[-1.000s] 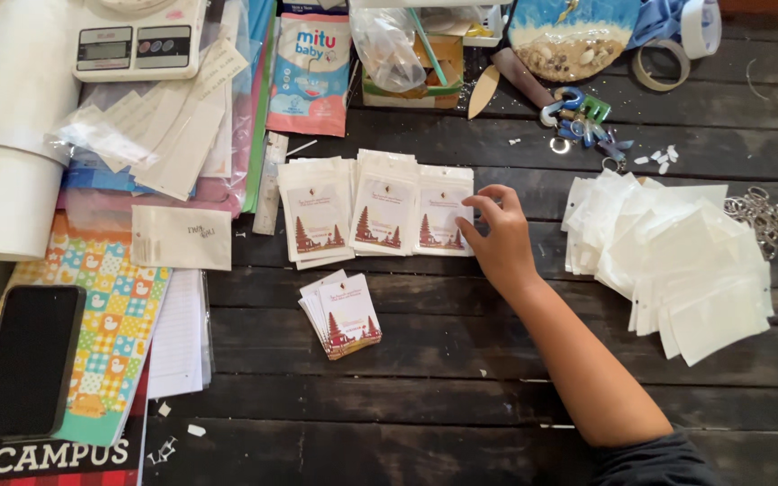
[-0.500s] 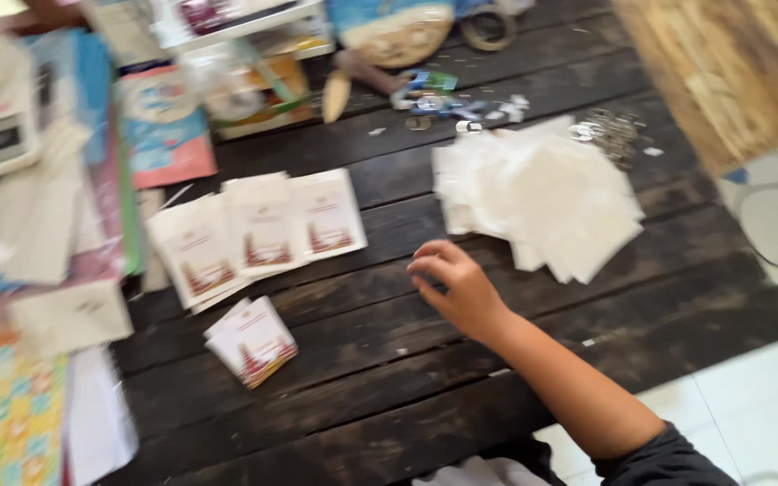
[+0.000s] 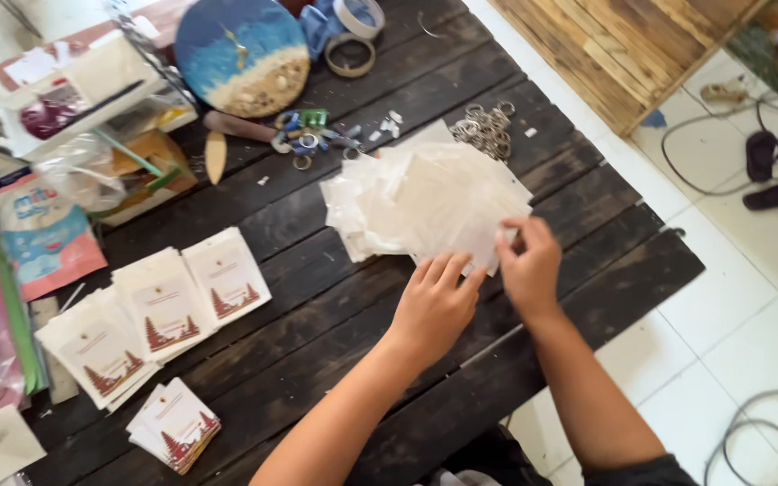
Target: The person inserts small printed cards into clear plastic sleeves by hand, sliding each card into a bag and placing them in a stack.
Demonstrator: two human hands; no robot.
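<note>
Right hand [image 3: 529, 267] pinches the near right edge of the pouch pile [image 3: 425, 202], fingertips closed on a pouch corner. Left hand [image 3: 436, 306] lies flat, fingers spread and loose, tips touching the pile's near edge, gripping nothing. Pile is a fanned heap of clear pouches, just beyond both hands, on the dark plank table [image 3: 317, 333]. Behind the pile: a clump of metal rings [image 3: 483, 129], touching its far edge. Further back, a round blue-and-sand board [image 3: 243, 56], two tape rolls [image 3: 353, 40], small blue and green clips [image 3: 312, 133]. Well left of the hands: three stacks of white cards [image 3: 159, 310] with red tree prints in a row, a smaller card stack [image 3: 176, 425] near the table's front edge. Far left: coloured packets [image 3: 42, 236], paper sheets. Right of the table: white tiled floor [image 3: 749, 306] with cables.
</note>
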